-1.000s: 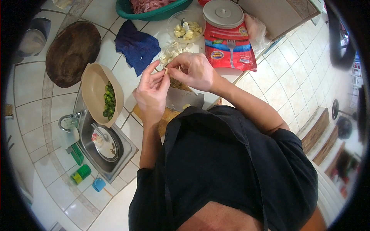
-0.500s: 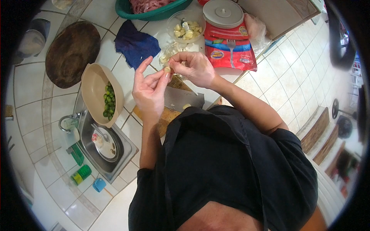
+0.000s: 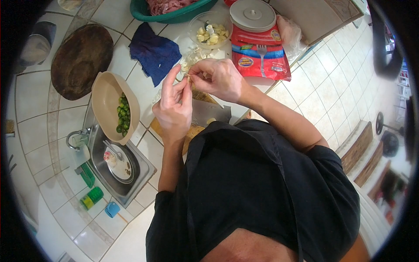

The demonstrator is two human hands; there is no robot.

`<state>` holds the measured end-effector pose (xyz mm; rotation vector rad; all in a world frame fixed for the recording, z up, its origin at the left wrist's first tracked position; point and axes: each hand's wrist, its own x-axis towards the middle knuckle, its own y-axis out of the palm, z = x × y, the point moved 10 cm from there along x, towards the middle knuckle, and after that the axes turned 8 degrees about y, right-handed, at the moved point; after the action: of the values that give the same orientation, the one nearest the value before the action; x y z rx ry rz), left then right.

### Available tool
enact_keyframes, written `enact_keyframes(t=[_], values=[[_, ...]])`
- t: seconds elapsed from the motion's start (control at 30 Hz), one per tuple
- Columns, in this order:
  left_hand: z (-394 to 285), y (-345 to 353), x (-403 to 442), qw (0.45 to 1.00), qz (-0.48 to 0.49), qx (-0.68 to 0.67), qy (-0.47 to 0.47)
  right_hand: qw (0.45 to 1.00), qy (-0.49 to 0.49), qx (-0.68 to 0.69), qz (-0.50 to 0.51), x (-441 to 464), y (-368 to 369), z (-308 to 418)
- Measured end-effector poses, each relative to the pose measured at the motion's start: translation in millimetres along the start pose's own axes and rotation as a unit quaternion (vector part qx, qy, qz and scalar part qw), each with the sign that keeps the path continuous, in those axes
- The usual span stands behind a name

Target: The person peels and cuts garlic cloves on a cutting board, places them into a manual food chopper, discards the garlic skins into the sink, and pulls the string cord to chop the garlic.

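My left hand (image 3: pixel 173 109) pinches a small pale garlic clove (image 3: pixel 189 79) between thumb and fingers, mostly hidden by the fingertips. The fingertips of my right hand (image 3: pixel 218 78) are closed on the same clove from the other side. Under my hands, a wide metal blade (image 3: pixel 211 112) rests on a wooden cutting board (image 3: pixel 192 132). One more pale clove (image 3: pixel 211 120) lies by the blade's near edge. White papery garlic peels (image 3: pixel 198 56) are heaped just beyond my hands. Behind them stands a clear container (image 3: pixel 211 32) holding peeled cloves around a central post.
A blue cloth (image 3: pixel 153 54), a beige bowl of cut green vegetables (image 3: pixel 115 107) and a dark round board (image 3: pixel 81 61) lie leftward. The sink (image 3: pixel 146 168) holds a plate. Beyond are a green basin of meat (image 3: pixel 174 16) and a red packet (image 3: pixel 260 54) with a fork.
My left hand has turned more upright and shifted slightly right, its fingers closer to my right hand. The clove, plainer to see before, is now mostly covered by fingertips.
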<state>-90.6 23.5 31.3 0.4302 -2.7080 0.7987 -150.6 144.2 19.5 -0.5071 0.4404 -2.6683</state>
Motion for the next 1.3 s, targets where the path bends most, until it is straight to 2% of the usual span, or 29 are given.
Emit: enact_keyframes(t=[0.13,0.53,0.6,0.7,0.73,0.77,0.8,0.87,1.0,1.03,1.07,1.1,1.17,1.3], values=[[-5,0,2,0.999,0.005,0.018,0.027,1.0,-0.011,0.015,0.006,2,3,-2],[11,1,-1,1.0,0.015,-0.006,-0.015,0.998,0.043,0.044,0.017,1,16,-23],[24,3,-3,0.992,-0.004,-0.117,-0.044,0.997,0.056,0.047,0.018,0,18,-28],[38,7,-4,0.978,0.012,-0.197,-0.073,0.997,0.069,0.028,0.013,0,18,-32],[38,4,-3,0.978,0.011,-0.197,-0.073,0.985,0.142,0.091,0.033,0,20,-44],[43,9,-3,0.96,0.025,-0.256,-0.112,0.964,0.213,0.153,0.054,-3,25,-55],[48,14,-5,0.936,0.039,-0.314,-0.151,0.964,0.213,0.152,0.055,-3,25,-55],[62,20,-8,0.919,0.056,-0.349,-0.172,0.91,0.279,0.293,0.093,-8,38,-63],[69,26,-11,0.887,0.09,-0.414,-0.184,0.897,0.289,0.322,0.094,-9,40,-63],[70,26,-11,0.887,0.09,-0.415,-0.184,0.889,0.293,0.342,0.087,-9,37,-62],[73,26,-12,0.864,0.071,-0.455,-0.202,0.88,0.297,0.362,0.081,-8,35,-60],[75,26,-13,0.839,0.051,-0.495,-0.22,0.88,0.296,0.361,0.081,-7,33,-58],[74,27,-12,0.823,0.045,-0.516,-0.236,0.918,0.29,0.259,0.078,-4,26,-57],[83,30,-14,0.78,0.031,-0.57,-0.256,0.924,0.293,0.235,0.073,-7,26,-56]])
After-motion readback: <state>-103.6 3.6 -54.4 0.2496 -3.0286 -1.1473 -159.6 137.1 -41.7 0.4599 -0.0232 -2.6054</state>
